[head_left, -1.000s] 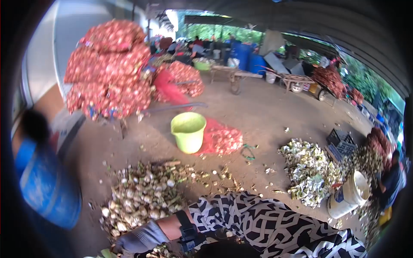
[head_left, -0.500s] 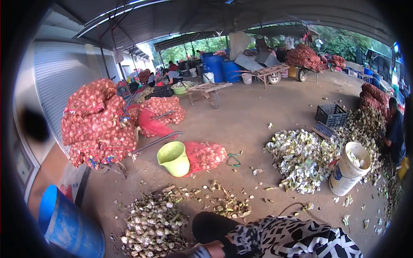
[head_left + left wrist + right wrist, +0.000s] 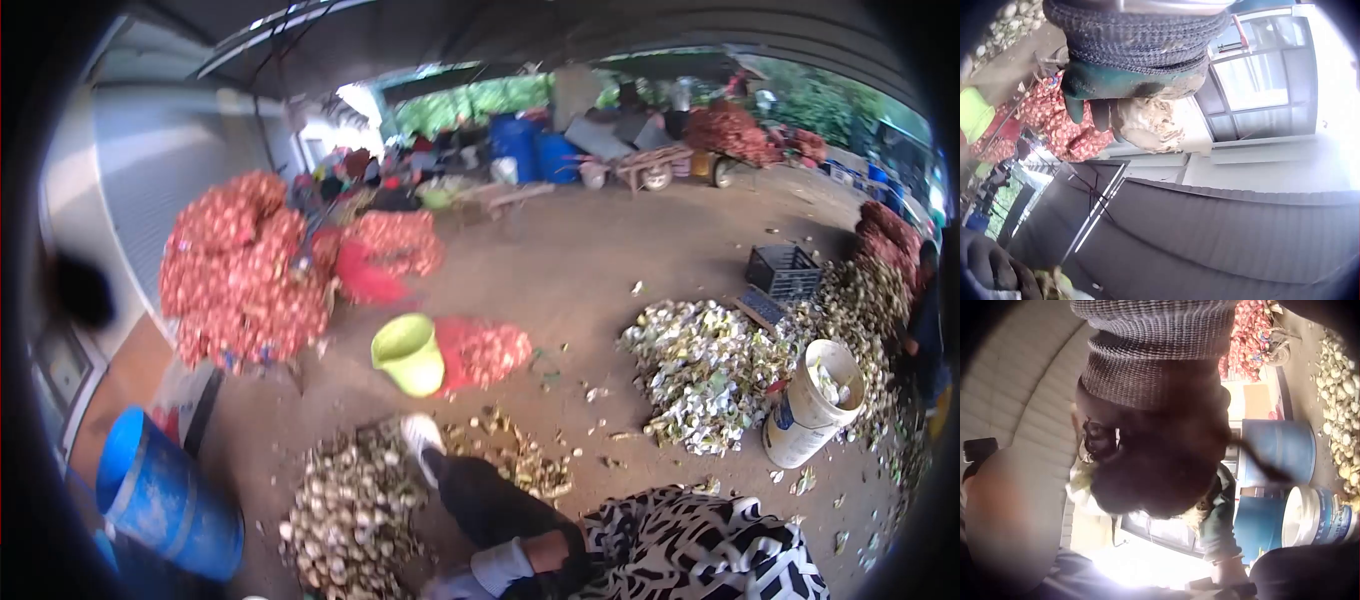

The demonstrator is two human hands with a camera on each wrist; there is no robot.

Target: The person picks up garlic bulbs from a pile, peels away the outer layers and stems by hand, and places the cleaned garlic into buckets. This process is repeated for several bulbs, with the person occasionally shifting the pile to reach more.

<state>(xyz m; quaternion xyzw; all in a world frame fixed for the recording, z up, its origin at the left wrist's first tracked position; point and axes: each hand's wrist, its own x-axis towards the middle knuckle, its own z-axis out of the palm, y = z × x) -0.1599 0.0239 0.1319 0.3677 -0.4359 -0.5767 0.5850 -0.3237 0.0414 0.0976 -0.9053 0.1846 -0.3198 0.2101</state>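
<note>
My left hand (image 3: 1135, 84), in a green-coated glove with a dark knitted cuff, grips a papery garlic bulb (image 3: 1147, 125) in the left wrist view. In the right wrist view my right hand (image 3: 1154, 462) is dark and blurred, fingers curled, with a pale greenish bulb (image 3: 1082, 490) at its side. Low in the left wrist view, a garlic bulb with greenish skin (image 3: 1055, 284) shows against those curled fingers. The head view catches only a light grey glove cuff (image 3: 500, 567) and a patterned sleeve (image 3: 690, 540) near its lower edge. A pile of garlic bulbs (image 3: 350, 515) lies beside them.
My leg ends in a white shoe (image 3: 422, 440) beside the pile. A blue barrel (image 3: 175, 500) stands left, and a lime bucket (image 3: 408, 355) leans by a red net sack (image 3: 485, 352). To the right are a peel heap (image 3: 690, 370), white bucket (image 3: 795, 430) and black crate (image 3: 783, 272).
The head view has tilted up. The gloved arm has drawn back from over the pile toward the lower middle, and a leg with a white shoe now stretches out beside the pile.
</note>
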